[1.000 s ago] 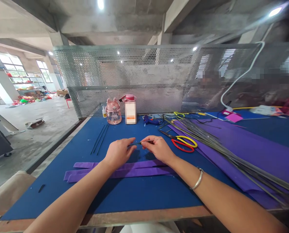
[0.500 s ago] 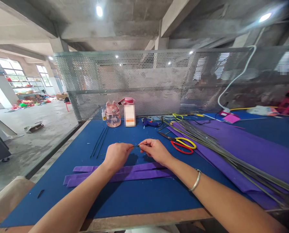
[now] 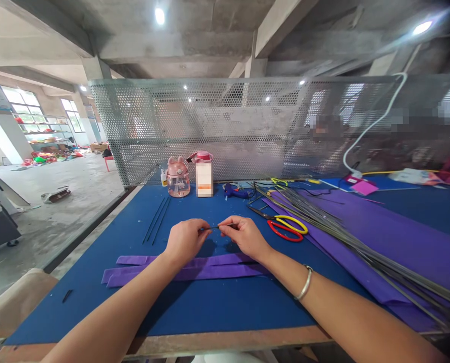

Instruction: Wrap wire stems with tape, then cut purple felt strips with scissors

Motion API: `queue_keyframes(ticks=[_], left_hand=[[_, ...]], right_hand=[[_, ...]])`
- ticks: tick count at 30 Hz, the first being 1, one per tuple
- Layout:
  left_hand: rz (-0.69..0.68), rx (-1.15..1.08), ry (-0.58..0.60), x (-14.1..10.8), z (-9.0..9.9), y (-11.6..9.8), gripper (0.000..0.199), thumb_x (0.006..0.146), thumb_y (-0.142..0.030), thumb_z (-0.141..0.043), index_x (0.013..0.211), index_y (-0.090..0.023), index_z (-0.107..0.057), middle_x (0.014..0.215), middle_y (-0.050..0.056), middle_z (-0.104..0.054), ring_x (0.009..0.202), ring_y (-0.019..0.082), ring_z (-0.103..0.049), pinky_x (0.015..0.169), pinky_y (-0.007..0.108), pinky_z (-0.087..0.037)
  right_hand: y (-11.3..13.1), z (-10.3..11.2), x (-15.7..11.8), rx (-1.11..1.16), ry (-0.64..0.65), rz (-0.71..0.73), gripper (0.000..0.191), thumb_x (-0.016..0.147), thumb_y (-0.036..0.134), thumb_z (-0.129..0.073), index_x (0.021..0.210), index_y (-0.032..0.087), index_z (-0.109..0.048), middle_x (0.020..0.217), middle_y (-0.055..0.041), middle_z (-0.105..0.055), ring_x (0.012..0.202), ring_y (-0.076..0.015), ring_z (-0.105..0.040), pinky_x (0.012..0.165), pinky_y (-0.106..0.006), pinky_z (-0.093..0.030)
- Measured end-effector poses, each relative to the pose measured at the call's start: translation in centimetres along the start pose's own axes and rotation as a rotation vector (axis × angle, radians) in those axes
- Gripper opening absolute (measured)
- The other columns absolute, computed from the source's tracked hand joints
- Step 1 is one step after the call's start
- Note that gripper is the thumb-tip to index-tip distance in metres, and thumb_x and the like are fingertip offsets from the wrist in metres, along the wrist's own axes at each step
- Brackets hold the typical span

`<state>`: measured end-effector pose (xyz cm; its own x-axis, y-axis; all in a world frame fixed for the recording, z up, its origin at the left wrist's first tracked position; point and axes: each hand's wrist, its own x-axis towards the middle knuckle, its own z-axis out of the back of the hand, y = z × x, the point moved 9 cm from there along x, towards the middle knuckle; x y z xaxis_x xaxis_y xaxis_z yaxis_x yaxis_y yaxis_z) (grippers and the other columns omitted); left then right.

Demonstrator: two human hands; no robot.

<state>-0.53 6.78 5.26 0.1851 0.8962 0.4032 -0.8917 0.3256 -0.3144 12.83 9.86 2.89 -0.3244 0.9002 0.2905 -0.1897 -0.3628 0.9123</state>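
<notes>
Both hands meet over the middle of the blue tabletop (image 3: 225, 307), pinching a thin dark wire-like stick (image 3: 214, 227) stretched between their fingertips. My left hand (image 3: 185, 241) is closed on its left end, my right hand (image 3: 245, 237) on its right part. Under the wrists lie purple fabric strips (image 3: 145, 272), partly hidden by my forearms. Left of the hands, several dark green thin sticks (image 3: 156, 222) rest side by side. To the right, scissors (image 3: 285, 227) with one yellow and one red handle lie open-bladed toward the hands.
A long bundle of thin stems (image 3: 346, 242) lies across purple sheets (image 3: 395, 227) on the right. Behind the hands stand a pink bottle (image 3: 178, 179), a second pink-topped container (image 3: 204, 179) and a blue glue gun (image 3: 238, 191). A perforated metal screen (image 3: 194, 126) closes the back.
My left fingers have shifted slightly on the stick, with a bit more of it showing near them. The whole view has moved a little; the objects on the table stay put.
</notes>
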Motion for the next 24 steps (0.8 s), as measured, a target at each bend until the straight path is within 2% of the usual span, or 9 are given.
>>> queue_keyframes(ticks=[3,6,10,14,18,24], left_hand=[[-0.104,-0.037,0.091,-0.1,-0.6,-1.2,0.030,0.090,-0.035,-0.042,0.106,-0.025,-0.065,0.097,0.002,-0.072,0.082,0.017,-0.066,0.066,0.024,-0.043],[-0.154,0.043,0.155,-0.2,-1.1,-1.8,0.035,0.093,-0.031,-0.035,0.100,-0.025,-0.068,0.090,0.004,-0.073,0.080,0.018,-0.067,0.063,0.024,-0.042],[-0.101,0.173,0.124,0.0,-0.6,-1.1,0.032,0.091,-0.033,-0.040,0.098,-0.027,-0.070,0.090,0.004,-0.073,0.080,0.021,-0.067,0.062,0.025,-0.042],[-0.072,0.175,0.063,0.1,-0.2,-0.6,0.026,0.089,-0.033,-0.046,0.094,-0.029,-0.071,0.093,0.001,-0.073,0.084,0.021,-0.067,0.064,0.026,-0.043],[-0.014,0.160,0.004,0.1,0.0,0.0,0.021,0.085,-0.033,-0.052,0.088,-0.027,-0.072,0.089,0.000,-0.074,0.083,0.020,-0.067,0.064,0.026,-0.042],[0.027,0.131,0.047,0.0,-0.1,0.0,0.016,0.082,-0.033,-0.056,0.082,-0.024,-0.070,0.084,0.001,-0.072,0.079,0.018,-0.065,0.063,0.024,-0.042]], right_hand=[[0.4,0.0,-0.1,-0.002,0.011,0.024,0.016,0.075,0.031,-0.061,0.077,0.015,-0.066,0.064,-0.0027,-0.065,0.058,-0.0144,-0.058,0.054,-0.025,-0.042],[0.1,-0.1,0.1,0.013,0.027,0.019,0.017,0.074,0.031,-0.061,0.077,0.015,-0.066,0.064,-0.0023,-0.065,0.059,-0.0141,-0.058,0.054,-0.025,-0.041],[-1.1,-0.6,0.4,0.056,0.060,-0.048,0.021,0.074,0.034,-0.062,0.081,0.015,-0.066,0.060,-0.0006,-0.063,0.048,-0.0103,-0.049,0.044,-0.022,-0.033],[-1.6,-0.7,0.5,0.053,0.054,-0.076,0.022,0.072,0.034,-0.064,0.082,0.014,-0.067,0.058,-0.0003,-0.062,0.045,-0.0089,-0.046,0.042,-0.021,-0.030],[-1.2,-0.6,0.4,0.017,0.034,-0.070,0.022,0.072,0.034,-0.063,0.081,0.014,-0.068,0.057,-0.0006,-0.063,0.048,-0.0109,-0.052,0.044,-0.022,-0.035],[-0.3,-0.3,0.1,-0.014,0.019,0.007,0.018,0.071,0.032,-0.064,0.075,0.015,-0.069,0.061,-0.0031,-0.067,0.060,-0.0161,-0.061,0.058,-0.026,-0.046]])
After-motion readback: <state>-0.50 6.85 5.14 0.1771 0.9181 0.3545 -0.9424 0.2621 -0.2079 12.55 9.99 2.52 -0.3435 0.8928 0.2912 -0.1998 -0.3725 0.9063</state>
